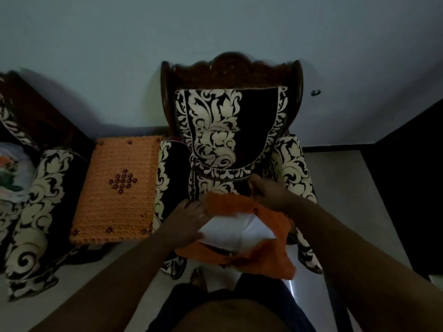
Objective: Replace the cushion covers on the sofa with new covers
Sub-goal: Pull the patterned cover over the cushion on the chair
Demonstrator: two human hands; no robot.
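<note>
1. The cushion (pixel 236 232), white and bare on top, sits low in the middle of the view, just in front of the armchair (pixel 230 130) seat.
2. An orange cover (pixel 271 240) wraps its far edge, right side and underside; the near-left part of the white cushion shows uncovered.
3. The left hand (pixel 189 215) lies on the cushion's left edge, where orange cloth meets white. Its fingers point toward the chair and look fairly straight, but blur hides whether they pinch the cloth.
4. The right hand (pixel 268 191) is at the cover's far right edge, fingers curled down onto the orange cloth, holding it.
5. The armchair has a carved dark wood back and black cloth with a cream leaf pattern over back, seat and arms.
6. Just left of the chair stands a small table (pixel 115 190) under an orange crocheted mat with dark flower motifs.
7. Further left is a sofa (pixel 36 188) in the same black-and-cream cloth, with a pale flowered cushion (pixel 12 173) on it at the picture's edge.
8. The room is dim, and the wall (pixel 215 27) behind is plain and pale.
</note>
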